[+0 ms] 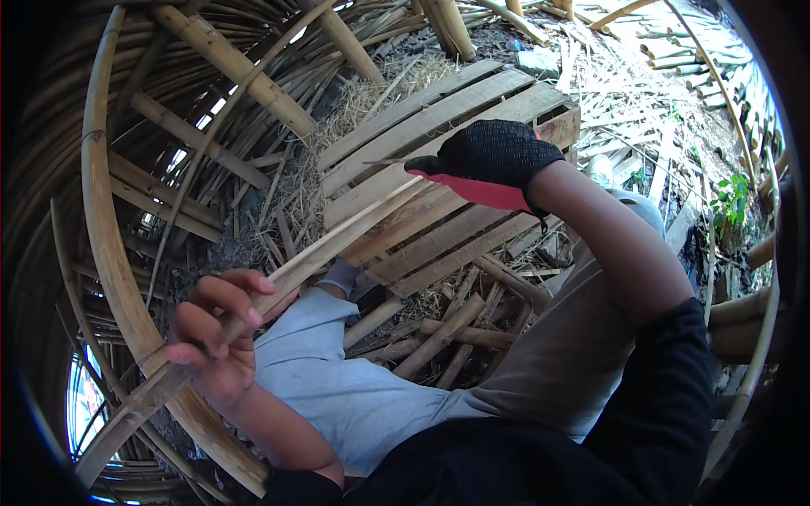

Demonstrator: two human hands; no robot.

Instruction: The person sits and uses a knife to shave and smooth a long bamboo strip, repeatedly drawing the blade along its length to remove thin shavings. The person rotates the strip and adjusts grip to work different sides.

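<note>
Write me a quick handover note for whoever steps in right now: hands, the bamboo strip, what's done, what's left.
Left hand: bare, fingers curled around the long bamboo strip, holding it over the lap.
Right hand: in a black and red glove, at the strip's far end above the wooden pallet; a thin blade tip shows at the fingers, the grip itself is hidden.
The strip runs diagonally from lower left up to the gloved hand.
Done: cannot tell how much of the strip is worked.
Left: likely continue along the strip; keep the bare hand clear of the blade.
</note>
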